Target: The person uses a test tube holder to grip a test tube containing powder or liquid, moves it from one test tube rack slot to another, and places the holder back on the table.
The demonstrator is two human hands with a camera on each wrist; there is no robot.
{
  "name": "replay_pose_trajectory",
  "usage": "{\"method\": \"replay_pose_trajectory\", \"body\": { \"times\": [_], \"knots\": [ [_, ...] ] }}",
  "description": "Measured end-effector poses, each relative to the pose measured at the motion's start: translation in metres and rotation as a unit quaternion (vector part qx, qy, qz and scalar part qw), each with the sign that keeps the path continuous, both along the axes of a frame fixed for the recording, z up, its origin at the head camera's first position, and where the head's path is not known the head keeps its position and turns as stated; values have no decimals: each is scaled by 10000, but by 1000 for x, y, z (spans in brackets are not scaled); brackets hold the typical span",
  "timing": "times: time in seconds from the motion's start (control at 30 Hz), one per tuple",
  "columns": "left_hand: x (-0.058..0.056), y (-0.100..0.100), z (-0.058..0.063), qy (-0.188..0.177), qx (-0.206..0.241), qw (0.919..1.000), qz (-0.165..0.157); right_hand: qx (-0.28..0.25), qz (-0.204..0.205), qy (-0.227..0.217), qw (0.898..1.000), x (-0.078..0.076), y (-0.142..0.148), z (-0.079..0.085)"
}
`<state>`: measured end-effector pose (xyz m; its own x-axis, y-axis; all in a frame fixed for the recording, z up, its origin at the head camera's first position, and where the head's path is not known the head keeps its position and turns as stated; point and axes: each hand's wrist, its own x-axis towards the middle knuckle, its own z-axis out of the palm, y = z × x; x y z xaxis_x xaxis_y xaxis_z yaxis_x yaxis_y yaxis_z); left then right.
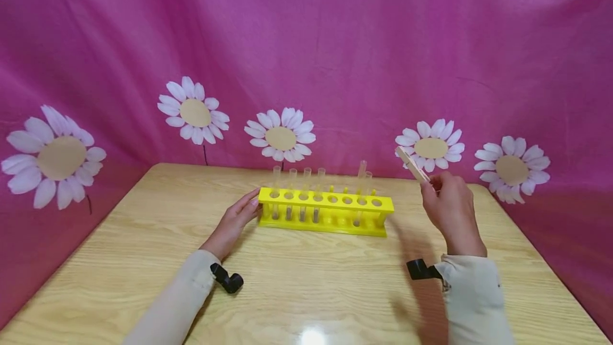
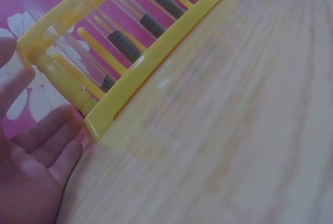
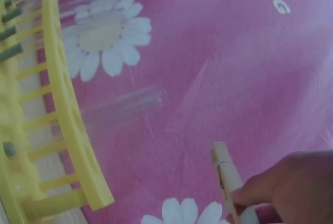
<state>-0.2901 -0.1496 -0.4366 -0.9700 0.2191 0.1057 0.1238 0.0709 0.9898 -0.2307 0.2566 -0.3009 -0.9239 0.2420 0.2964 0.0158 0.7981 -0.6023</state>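
Observation:
A yellow test tube rack (image 1: pixel 387 206) stands on the table with several clear test tubes in it. Tubes toward its left hold dark material (image 2: pixel 125 45) in their lower parts. At the rack's left end, my left hand (image 1: pixel 238 214) touches the end with its fingers extended; in the left wrist view the fingertips (image 2: pixel 62 114) lie by the end post and base. My right hand (image 1: pixel 452 209) is raised to the right of the rack, apart from it. Between thumb and fingers it pinches a wooden test tube holder (image 1: pixel 413 165), which points up and left.
The light wood table (image 1: pixel 306 281) extends in front of the rack. A pink curtain with white flowers (image 1: pixel 280 137) closes off the back and sides. Toward the rack's right, a clear test tube (image 3: pixel 125 104) sticks up above the top bar.

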Motion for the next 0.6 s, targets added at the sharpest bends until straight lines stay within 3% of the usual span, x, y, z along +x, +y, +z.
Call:
{"method": "replay_pose_trajectory", "body": {
  "times": [0.13, 0.3, 0.6],
  "knots": [
    [0, -2, 1, 1, 15, 10000, -65, 30, 49, 415, 9991, 3, -8, 2],
    [0, -2, 3, -61, 32, 10000, -71, 360, 456, 872, 9945, 6, -15, 3],
    [0, -3, 1, -73, 1, 9999, -83, 789, 752, 1410, 9840, 6, -27, -4]
  ]
}}
